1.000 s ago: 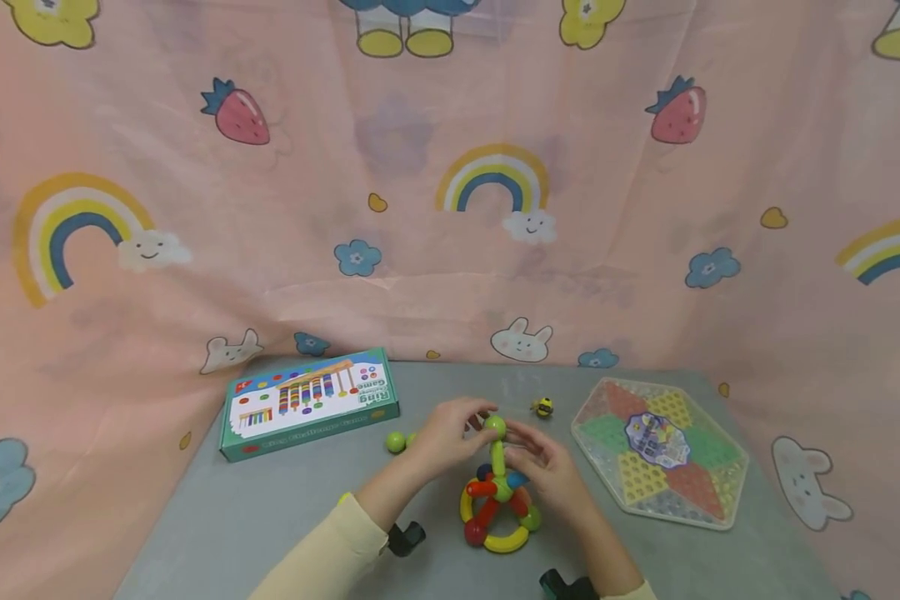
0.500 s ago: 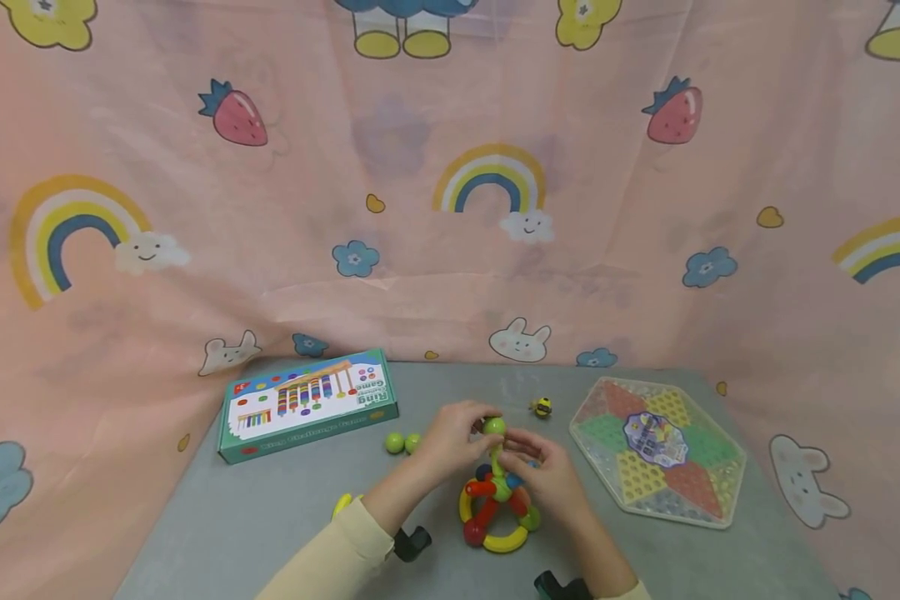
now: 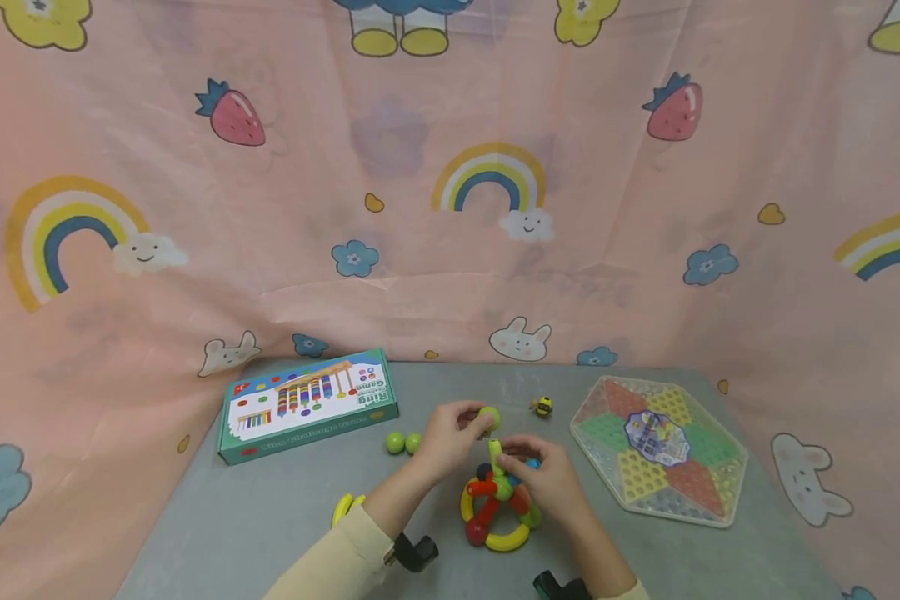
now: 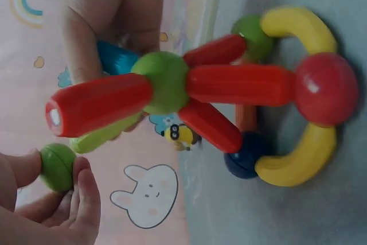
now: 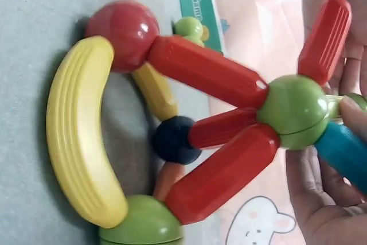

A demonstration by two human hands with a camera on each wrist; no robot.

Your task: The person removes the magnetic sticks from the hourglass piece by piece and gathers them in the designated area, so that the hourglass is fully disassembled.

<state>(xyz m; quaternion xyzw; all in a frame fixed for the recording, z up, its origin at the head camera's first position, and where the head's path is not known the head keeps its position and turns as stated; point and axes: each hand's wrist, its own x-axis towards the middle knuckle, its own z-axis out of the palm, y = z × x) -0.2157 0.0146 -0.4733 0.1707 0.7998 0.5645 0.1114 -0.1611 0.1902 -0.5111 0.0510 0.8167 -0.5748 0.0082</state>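
My left hand (image 3: pixel 447 437) pinches a green ball (image 4: pixel 58 167) between thumb and fingers. The ball sits just above the upper end of a light green rod (image 3: pixel 495 454), with a small gap between. My right hand (image 3: pixel 543 471) grips that rod, which rises from the top of a magnetic ball-and-stick model (image 3: pixel 501 489). At the model's centre is another green ball (image 5: pixel 293 111) with red rods (image 4: pixel 241 85) and a blue rod (image 4: pixel 116 57) joined to it. Its ring base of curved yellow rods (image 5: pixel 86 130), with a red ball (image 4: pixel 326 89) and a dark blue ball (image 5: pixel 176 139), stands on the table.
Two loose green balls (image 3: pixel 395 442) lie left of my left hand. Yellow curved rods (image 3: pixel 342 507) are partly behind the left sleeve. A green game box (image 3: pixel 307 406) lies back left, a hexagonal game board (image 3: pixel 660 450) at right, and a small yellow figure (image 3: pixel 543 407) behind the hands.
The green ball in my left hand has come off the top of the light green rod, moving slightly up and left. My right hand's fingers have moved onto the rod.
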